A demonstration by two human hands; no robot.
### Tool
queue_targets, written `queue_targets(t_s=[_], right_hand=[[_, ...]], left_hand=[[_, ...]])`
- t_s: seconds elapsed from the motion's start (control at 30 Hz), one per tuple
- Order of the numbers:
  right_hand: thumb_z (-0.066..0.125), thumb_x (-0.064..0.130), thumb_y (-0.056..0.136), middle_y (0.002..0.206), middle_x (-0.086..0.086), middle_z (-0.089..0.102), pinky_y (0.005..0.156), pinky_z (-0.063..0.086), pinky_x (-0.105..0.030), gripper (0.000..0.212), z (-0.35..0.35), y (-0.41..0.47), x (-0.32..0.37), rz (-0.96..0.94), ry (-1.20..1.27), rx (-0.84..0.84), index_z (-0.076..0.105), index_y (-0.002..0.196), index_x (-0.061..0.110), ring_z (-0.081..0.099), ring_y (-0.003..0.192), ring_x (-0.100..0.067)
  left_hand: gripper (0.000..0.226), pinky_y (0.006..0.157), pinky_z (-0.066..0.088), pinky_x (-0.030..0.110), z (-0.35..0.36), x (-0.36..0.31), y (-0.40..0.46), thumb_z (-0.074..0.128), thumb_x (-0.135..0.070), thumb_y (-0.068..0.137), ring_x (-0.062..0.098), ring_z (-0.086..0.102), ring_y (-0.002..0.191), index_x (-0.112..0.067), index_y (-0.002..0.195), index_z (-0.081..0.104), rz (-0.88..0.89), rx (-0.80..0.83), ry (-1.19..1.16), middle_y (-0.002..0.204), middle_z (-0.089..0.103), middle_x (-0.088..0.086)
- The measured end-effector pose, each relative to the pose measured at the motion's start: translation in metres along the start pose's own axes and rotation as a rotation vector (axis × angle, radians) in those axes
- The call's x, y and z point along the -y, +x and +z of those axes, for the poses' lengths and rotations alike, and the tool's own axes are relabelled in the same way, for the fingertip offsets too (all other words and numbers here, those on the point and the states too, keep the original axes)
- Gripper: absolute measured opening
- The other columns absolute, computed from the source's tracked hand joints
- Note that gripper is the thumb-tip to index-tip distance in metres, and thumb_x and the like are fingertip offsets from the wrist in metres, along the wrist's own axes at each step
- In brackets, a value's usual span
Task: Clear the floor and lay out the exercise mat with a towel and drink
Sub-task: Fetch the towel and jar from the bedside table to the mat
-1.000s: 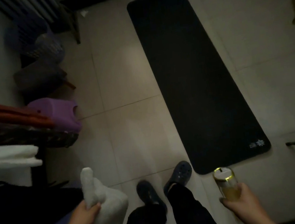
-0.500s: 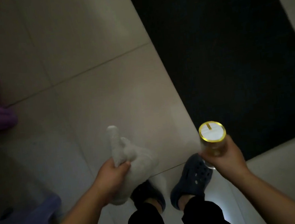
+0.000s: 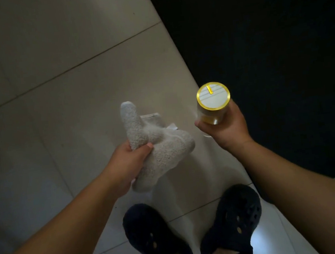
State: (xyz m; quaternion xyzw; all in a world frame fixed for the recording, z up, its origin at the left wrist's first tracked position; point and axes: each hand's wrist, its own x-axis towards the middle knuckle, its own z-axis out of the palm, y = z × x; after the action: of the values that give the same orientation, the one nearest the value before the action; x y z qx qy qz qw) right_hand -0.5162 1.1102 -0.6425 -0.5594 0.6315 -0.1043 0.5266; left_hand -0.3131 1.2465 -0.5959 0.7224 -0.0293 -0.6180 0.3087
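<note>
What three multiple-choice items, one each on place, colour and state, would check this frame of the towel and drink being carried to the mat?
1. The exercise mat lies:
A. left of the feet
B. ahead, on the right
C. under both shoes

2. The drink bottle lid rim is:
A. gold
B. red
C. blue

3. The towel is:
A. spread on the mat
B. lying on the tiles
C. bunched in the left hand

Key: 1 B, it fills the upper right. 2 A, a gold ring circles the white lid above the right hand. 3 C, fingers curl round it.

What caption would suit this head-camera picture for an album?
Standing beside the dark mat, a person grips a towel in the left hand and a drink bottle in the right hand.
</note>
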Motion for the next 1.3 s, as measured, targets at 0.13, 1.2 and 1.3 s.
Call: queue_targets(t_s=[0.13,1.2,1.3], right_hand=[[0.087,0.029,0.059,0.122,-0.002,0.063,0.096,0.053,-0.039,0.070,0.015,0.014,-0.002,-0.046,-0.005,-0.020,0.058,0.122,0.024,0.062,0.110,-0.015],[0.074,0.039,0.081,0.072,-0.003,0.058,0.076,0.034,-0.016,0.029,0.031,-0.012,-0.050,-0.221,-0.422,-0.092,0.061,0.074,0.014,0.053,0.074,-0.019],[0.070,0.034,0.084,0.079,-0.017,0.066,0.079,0.048,-0.037,0.031,0.032,-0.014,-0.052,-0.291,-0.510,-0.106,0.066,0.082,0.003,0.063,0.079,-0.034]], left_hand=[[0.024,0.087,0.056,0.039,-0.007,0.003,0.015,0.060,-0.016,0.092,0.022,0.072,0.099,-0.018,0.115,0.066,0.024,0.006,-0.058,0.108,0.075,0.005],[0.068,0.082,0.058,0.040,0.005,0.115,0.075,0.080,-0.030,0.063,0.021,0.068,0.094,-0.020,0.121,0.047,-0.135,-0.388,-0.095,0.113,0.066,0.005],[0.067,0.091,0.056,0.048,0.009,0.113,0.081,0.072,-0.021,0.064,0.026,0.068,0.100,-0.025,0.126,0.049,-0.170,-0.297,-0.122,0.118,0.066,0.005]])
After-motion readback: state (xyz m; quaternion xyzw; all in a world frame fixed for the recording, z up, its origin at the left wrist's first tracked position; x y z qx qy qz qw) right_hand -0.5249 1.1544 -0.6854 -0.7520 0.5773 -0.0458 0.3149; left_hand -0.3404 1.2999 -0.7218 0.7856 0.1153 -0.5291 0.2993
